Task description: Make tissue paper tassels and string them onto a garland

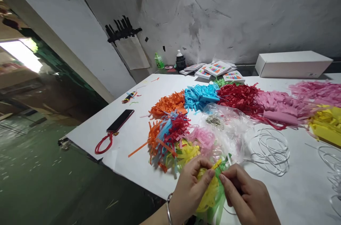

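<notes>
My left hand [190, 184] is closed on the folded top of a yellow paper tassel [209, 195], whose strips hang down below the fingers. Green paper strips [218, 203] hang beside the yellow ones. My right hand [247, 191] pinches a thin dark needle-like piece [220, 169] against the tassel's top; whether it passes through the paper I cannot tell. Part of a pale cord [229, 212] shows below my right hand. Just beyond my hands lies a multicoloured bunch of tassels [170, 134], with orange, blue, red, pink and yellow strips.
Behind lie piles of orange [167, 106], blue [199, 95], red [238, 99] and pink fringe [279, 106]. A clear plastic bag [233, 129] and coiled white cord [271, 152] are to the right. A phone [120, 121] lies left; printed packets [217, 69] and a white box [294, 64] stand by the wall.
</notes>
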Demonstrator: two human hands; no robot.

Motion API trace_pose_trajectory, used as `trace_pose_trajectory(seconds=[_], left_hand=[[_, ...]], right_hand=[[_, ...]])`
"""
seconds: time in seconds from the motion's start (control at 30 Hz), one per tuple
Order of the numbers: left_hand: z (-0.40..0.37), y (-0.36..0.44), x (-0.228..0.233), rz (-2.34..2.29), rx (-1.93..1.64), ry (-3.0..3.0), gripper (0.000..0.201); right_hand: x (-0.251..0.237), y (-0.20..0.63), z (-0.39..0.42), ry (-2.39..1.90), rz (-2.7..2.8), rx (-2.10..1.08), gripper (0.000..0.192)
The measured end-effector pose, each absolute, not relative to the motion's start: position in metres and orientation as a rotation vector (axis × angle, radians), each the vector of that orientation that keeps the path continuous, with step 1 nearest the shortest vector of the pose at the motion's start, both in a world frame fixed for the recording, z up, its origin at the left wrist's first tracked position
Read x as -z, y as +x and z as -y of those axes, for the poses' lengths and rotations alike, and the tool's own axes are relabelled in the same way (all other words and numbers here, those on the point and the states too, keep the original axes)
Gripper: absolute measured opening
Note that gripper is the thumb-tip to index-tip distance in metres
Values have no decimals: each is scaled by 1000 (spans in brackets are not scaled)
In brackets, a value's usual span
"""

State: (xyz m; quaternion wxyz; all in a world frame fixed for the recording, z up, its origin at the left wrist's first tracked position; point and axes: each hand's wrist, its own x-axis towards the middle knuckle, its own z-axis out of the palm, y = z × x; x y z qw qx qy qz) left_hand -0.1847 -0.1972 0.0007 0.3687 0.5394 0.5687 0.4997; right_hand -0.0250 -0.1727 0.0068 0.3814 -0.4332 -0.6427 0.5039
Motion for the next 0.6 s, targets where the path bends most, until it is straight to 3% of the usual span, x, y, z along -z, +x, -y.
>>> trace_pose_trajectory(seconds=[0.6], left_hand=[[197, -182, 9, -1454, -1309, 1267, 30]], right_hand=[[-5, -24, 171, -1157, 1627, -1364, 39]])
